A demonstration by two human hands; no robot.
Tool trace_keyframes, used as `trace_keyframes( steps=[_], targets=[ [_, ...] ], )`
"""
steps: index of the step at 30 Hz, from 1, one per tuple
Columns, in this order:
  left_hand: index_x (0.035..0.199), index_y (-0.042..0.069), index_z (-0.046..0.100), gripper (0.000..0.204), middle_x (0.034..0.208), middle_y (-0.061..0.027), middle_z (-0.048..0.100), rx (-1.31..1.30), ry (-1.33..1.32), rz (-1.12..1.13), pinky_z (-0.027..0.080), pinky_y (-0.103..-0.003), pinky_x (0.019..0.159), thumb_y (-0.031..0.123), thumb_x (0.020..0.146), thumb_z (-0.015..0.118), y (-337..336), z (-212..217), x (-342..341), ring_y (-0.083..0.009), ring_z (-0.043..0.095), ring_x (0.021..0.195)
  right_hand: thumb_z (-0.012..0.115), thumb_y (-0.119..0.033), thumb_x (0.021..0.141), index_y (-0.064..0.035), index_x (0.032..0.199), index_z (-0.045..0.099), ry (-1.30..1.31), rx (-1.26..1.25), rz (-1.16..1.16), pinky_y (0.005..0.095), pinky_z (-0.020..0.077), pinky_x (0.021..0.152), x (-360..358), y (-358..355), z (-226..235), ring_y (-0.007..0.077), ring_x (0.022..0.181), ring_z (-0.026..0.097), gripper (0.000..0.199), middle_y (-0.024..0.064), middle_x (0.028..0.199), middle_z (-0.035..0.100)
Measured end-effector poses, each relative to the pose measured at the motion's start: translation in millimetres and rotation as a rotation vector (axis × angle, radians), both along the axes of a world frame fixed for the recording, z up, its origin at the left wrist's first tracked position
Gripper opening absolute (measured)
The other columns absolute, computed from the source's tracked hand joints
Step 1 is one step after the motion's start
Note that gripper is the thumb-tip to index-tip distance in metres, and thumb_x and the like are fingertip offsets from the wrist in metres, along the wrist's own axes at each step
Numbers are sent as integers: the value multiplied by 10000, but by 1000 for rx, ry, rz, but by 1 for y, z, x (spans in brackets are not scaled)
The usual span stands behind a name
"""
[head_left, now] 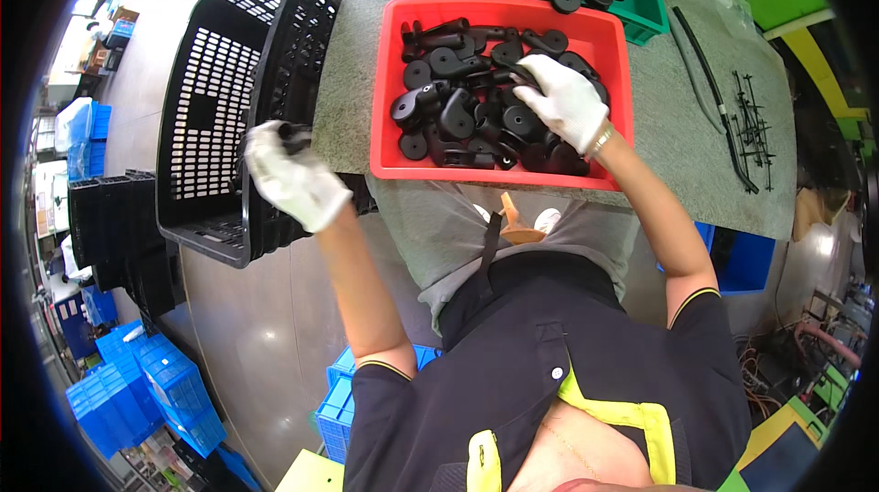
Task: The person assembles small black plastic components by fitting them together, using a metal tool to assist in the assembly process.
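Note:
Both my hands wear white gloves. My left hand (pixel 295 179) is closed around a small black plastic part (pixel 295 137), over the rim of the black crate at the table's left edge. Its fingers are slightly blurred, and they hide much of the part. My right hand (pixel 565 100) reaches into a red bin (pixel 501 173), its fingers pinching one of the black parts there. That bin holds a jumbled heap of black plastic parts (pixel 458 117), each with a round, holed disc end and a short tubular stem.
Behind the red bin stands a green bin (pixel 652 0) with similar parts. The tall perforated black crate (pixel 215 108) rises at left. On the grey table (pixel 678 117) at right lie a black tube (pixel 723 112) and thin black branching pieces (pixel 753 130). Blue crates (pixel 151 387) stand on the floor.

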State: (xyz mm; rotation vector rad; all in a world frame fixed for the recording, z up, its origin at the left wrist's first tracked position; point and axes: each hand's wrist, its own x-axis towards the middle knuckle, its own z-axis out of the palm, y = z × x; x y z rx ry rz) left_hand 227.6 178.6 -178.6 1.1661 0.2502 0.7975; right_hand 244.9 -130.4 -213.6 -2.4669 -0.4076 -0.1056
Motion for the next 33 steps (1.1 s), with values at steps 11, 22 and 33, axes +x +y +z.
trace_keyframes(
  steps=[11, 22, 33],
  targets=[
    [1158, -11, 576, 289, 1101, -127, 606, 827, 276, 278, 475, -307, 883, 107, 899, 628, 90, -6, 9, -193, 591, 989, 636, -231, 822, -106, 1060, 553, -4, -205, 290, 411, 508, 740, 44, 99, -11, 333, 862, 619, 282, 113, 984, 580],
    [1132, 21, 594, 392, 1028, -104, 574, 554, 422, -696, 532, -288, 746, 133, 787, 743, -86, -8, -32, -180, 625, 868, 687, -112, 755, -88, 1021, 574, -146, 152, 236, 353, 522, 686, -10, 29, 36, 297, 827, 636, 290, 100, 979, 598],
    [1229, -8, 519, 407, 1029, -67, 587, -148, 514, -1201, 483, -250, 725, 77, 857, 660, -127, -20, -29, -103, 559, 839, 691, -136, 786, -117, 1111, 589, -86, 150, 241, 320, 527, 703, -47, -4, 58, 273, 848, 645, 341, 73, 1037, 607]
  ],
)
